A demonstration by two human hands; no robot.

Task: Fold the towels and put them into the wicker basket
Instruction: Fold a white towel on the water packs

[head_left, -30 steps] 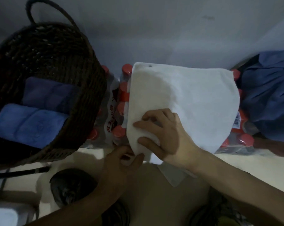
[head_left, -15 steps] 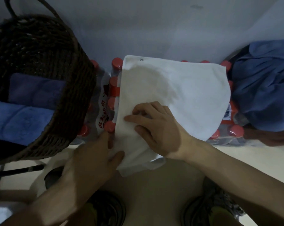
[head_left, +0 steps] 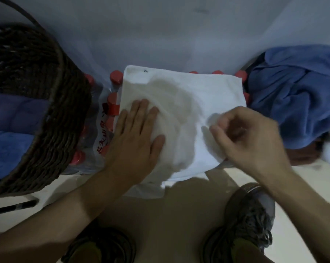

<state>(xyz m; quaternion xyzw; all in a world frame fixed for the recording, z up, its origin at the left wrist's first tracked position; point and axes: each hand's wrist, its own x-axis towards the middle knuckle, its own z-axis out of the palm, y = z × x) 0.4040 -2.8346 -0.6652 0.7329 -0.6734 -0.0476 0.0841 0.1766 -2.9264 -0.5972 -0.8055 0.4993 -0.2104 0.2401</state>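
Note:
A white towel lies spread over a shrink-wrapped pack of red-capped bottles in the middle. My left hand presses flat on the towel's left part, fingers straight. My right hand hovers over the towel's right side with fingers curled; whether it pinches the cloth is unclear because of blur. The dark wicker basket stands at the left and holds folded blue towels. A heap of unfolded blue towels lies at the right.
A pale wall rises right behind the bottles. My two shoes stand on the light floor below the towel. A dark rod lies on the floor at the lower left, under the basket.
My left hand came up from the towel's lower edge and now lies flat on its left part. My right hand moved from the towel's middle to its right side, fingers curled.

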